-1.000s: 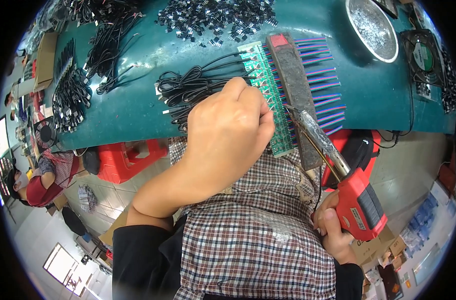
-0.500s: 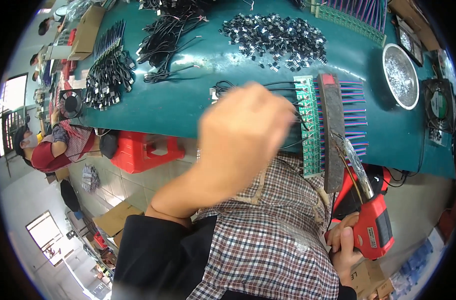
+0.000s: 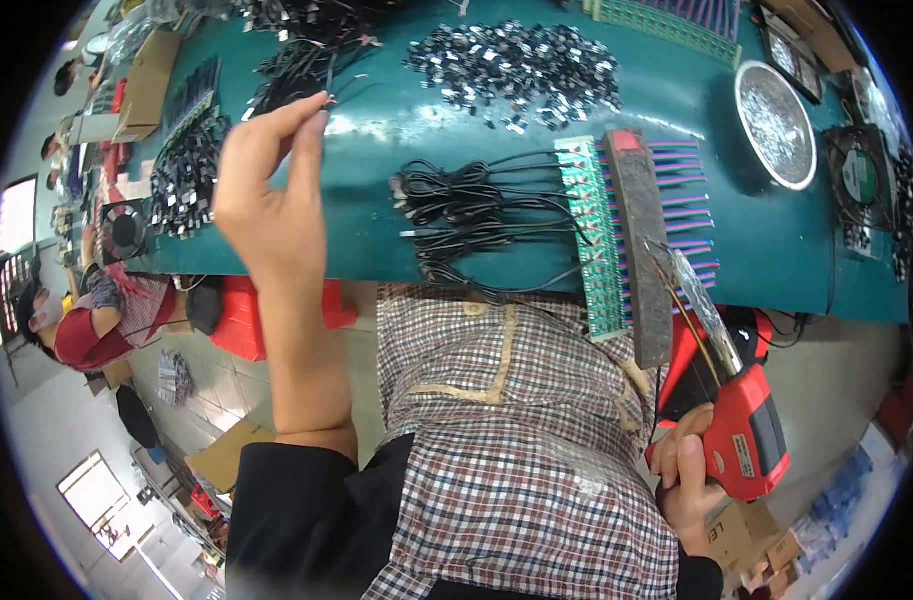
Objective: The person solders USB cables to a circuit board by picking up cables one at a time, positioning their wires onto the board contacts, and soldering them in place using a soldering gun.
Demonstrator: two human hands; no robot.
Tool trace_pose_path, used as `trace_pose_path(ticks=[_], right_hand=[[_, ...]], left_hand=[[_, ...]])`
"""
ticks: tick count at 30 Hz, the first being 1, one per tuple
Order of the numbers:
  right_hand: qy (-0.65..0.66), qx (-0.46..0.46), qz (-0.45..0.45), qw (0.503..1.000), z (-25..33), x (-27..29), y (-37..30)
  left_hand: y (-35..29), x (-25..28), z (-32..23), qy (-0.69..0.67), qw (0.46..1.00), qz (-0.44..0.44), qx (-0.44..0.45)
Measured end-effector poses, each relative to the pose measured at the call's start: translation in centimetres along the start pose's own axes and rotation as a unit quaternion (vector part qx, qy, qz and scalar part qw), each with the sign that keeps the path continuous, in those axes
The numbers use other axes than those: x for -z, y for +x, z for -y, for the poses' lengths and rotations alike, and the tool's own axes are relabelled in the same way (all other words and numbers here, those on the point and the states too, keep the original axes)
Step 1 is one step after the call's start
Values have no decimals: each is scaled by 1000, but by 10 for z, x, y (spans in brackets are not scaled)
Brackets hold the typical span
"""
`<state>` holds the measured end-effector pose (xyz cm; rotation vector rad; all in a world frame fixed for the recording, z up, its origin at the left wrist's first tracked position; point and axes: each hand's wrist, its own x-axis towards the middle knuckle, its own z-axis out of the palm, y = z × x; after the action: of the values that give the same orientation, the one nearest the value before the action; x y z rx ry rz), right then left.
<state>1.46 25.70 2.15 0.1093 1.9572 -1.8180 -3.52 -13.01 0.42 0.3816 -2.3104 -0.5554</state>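
Raised over the left of the table, my left hand pinches a black cable by its stripped end, its small wire tips just showing at my fingertips. Behind it lies a pile of black cables. My right hand is closed round a red soldering gun, whose metal tip reaches over a dark bar. That bar lies along a green circuit board strip, with coloured wires sticking out on its right. Several coiled black cables run into the board's left side.
Small black-and-silver connectors are heaped at the far middle. A white-rimmed bowl and a fan stand at the right. More finished-looking cable bundles lie at the left. A co-worker sits beyond the red stool.
My left hand has swung left from beside the board to the cable pile, uncovering the coiled cables. My right hand keeps the soldering gun in nearly the same pose.
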Motion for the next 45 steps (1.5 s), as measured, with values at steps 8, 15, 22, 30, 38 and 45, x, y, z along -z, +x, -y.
trace_pose_path(ticks=[8, 15, 22, 30, 38, 45], right_hand=[[-55, -13, 48, 997, 4, 3, -2], [-84, -22, 35, 996, -4, 10, -13], [-120, -44, 30, 991, -6, 8, -14], [-117, -67, 53, 989, -7, 11, -10], [-123, -111, 54, 985, -10, 22, -15], [-108, -104, 54, 987, -11, 22, -14]], left_hand=[[-41, -16, -92, -127, 946, 286, -80], [-64, -45, -102, -121, 946, 284, -100], [-67, -47, -104, -76, 945, 297, -110], [-65, -47, -108, -55, 943, 312, -104], [-59, -47, -111, -43, 935, 332, -115], [-56, -47, -111, -46, 931, 345, -110]])
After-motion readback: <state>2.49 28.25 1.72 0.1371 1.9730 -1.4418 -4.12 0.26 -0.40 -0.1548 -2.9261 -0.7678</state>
